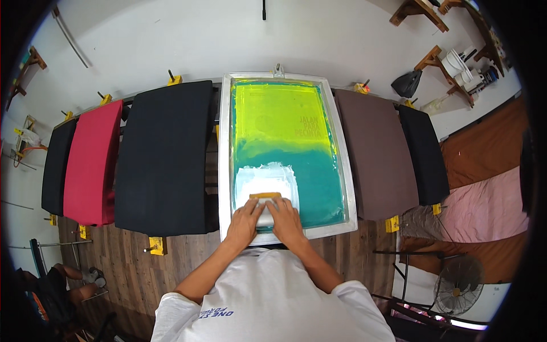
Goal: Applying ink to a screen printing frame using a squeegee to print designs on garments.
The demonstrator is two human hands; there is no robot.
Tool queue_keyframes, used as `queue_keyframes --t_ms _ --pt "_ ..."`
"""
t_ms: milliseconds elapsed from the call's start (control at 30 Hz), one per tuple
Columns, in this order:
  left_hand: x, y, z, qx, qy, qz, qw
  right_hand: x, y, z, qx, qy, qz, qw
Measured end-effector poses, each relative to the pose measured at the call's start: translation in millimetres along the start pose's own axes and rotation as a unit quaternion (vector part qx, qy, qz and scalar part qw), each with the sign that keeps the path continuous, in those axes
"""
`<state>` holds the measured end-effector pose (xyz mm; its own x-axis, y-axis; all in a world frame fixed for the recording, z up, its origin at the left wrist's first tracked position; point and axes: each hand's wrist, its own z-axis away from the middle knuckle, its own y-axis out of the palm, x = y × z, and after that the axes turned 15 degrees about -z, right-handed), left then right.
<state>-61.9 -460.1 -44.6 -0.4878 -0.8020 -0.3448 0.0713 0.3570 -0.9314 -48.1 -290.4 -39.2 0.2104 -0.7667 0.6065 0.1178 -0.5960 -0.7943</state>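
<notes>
White shirt point(273, 296); squeegee point(266, 219) under hands point(245, 222), long axis crosswise, yellow edge point(265, 195) farthest

Approx. count: 1 L hand point(245, 221), 1 R hand point(286, 221), 1 squeegee point(265, 195), 1 framed screen point(319, 188), 5 cloth-covered boards point(165, 159) (3 dk., 1 red, 1 brn.), 5 yel. blocks point(159, 245) at boards' near ends, 1 fan point(457, 282), 1 other pers. point(54, 292)

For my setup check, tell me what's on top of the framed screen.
White paste and a squeegee held by the left hand and right hand. The framed screen directly beneath is covered.
</notes>
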Motion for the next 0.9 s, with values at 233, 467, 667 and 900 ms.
queue_keyframes --t_ms 233,467,667,900 --pt "-9 -24 -2 0.010 -0.024 0.036 0.999 24 -36 -10 0.070 0.029 0.007 0.997" --pt "-13 -26 6 0.091 -0.036 0.079 0.992 15 -28 5 0.075 0.032 -0.020 0.996" --pt "-10 -18 4 0.015 -0.029 0.038 0.999 14 -17 1 0.012 -0.006 0.008 1.000" --pt "-17 -30 13 0.108 -0.051 0.081 0.989 22 -33 6 0.110 0.037 0.003 0.993"
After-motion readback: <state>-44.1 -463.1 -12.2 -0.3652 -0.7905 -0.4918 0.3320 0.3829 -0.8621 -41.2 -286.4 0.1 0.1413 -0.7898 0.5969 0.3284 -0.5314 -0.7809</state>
